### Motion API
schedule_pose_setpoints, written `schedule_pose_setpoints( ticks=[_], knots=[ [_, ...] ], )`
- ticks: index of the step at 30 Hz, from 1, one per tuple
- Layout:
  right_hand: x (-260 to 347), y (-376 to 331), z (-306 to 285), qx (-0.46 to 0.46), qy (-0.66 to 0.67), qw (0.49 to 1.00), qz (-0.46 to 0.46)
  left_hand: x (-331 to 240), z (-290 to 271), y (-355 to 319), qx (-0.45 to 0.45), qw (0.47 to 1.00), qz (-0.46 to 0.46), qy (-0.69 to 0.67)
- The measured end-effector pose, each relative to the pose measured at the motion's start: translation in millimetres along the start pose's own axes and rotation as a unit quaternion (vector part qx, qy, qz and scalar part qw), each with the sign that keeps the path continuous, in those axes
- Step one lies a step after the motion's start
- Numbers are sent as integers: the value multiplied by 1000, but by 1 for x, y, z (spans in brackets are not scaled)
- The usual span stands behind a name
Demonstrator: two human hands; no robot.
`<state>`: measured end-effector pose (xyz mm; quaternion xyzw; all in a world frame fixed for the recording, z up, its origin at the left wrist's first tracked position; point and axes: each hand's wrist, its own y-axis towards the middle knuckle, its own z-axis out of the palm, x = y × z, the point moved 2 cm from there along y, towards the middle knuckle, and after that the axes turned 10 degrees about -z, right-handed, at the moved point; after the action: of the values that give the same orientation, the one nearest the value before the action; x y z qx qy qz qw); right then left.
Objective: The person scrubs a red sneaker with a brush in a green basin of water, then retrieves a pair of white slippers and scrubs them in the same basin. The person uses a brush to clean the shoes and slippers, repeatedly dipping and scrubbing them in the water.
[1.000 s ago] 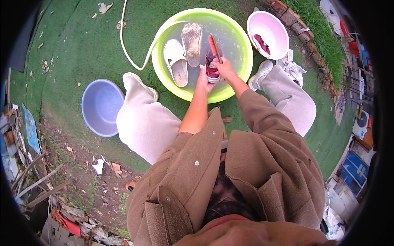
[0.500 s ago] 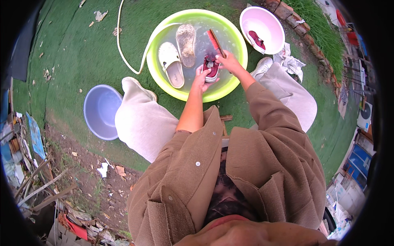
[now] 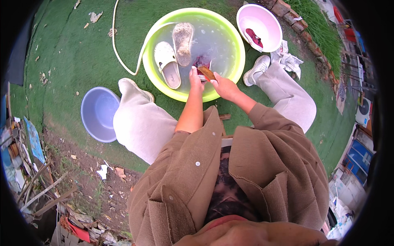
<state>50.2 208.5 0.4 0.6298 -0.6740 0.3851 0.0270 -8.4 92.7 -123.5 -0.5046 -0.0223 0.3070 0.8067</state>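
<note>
A dark red shoe with a white sole (image 3: 201, 61) is in the cloudy water of a big lime-green basin (image 3: 152, 82). My left hand (image 3: 197, 78) is closed around its near end. In my right hand (image 3: 224, 86) is a wooden-backed scrub brush (image 3: 207, 73), its back turned up and its bristles hidden against the shoe. Beside them in the water, a white clog (image 3: 170, 74) lies with its opening up. A second clog (image 3: 183, 43) rests sole up, its underside dirty.
A pale hose (image 3: 116, 51) runs over the basin's left rim. At the far right, a pink basin (image 3: 269, 24) holds another dark red shoe (image 3: 253, 39). A blue basin (image 3: 100, 115) stands left of my leg. White crumpled cloth (image 3: 287, 59) lies near a brick edging (image 3: 301, 25).
The brush has come down from upright above the shoe onto it, its bristles turning out of sight. The shoe has sunk lower into the water. My right foot has shifted slightly left.
</note>
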Motion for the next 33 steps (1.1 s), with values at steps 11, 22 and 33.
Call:
schedule_pose_setpoints(
  ticks=[11, 22, 33],
  knots=[
    [-12, 30, 2, -69, -44, 996, 38, -3, 2, -3, 47, 998, -2, -35],
    [10, 39, -1, -68, -28, 995, 68, -4, 1, 1, 116, 992, -3, -56],
    [5, -1, -6, -179, 47, 980, -75, -9, -4, 3, 184, 967, -143, -108]
  ],
)
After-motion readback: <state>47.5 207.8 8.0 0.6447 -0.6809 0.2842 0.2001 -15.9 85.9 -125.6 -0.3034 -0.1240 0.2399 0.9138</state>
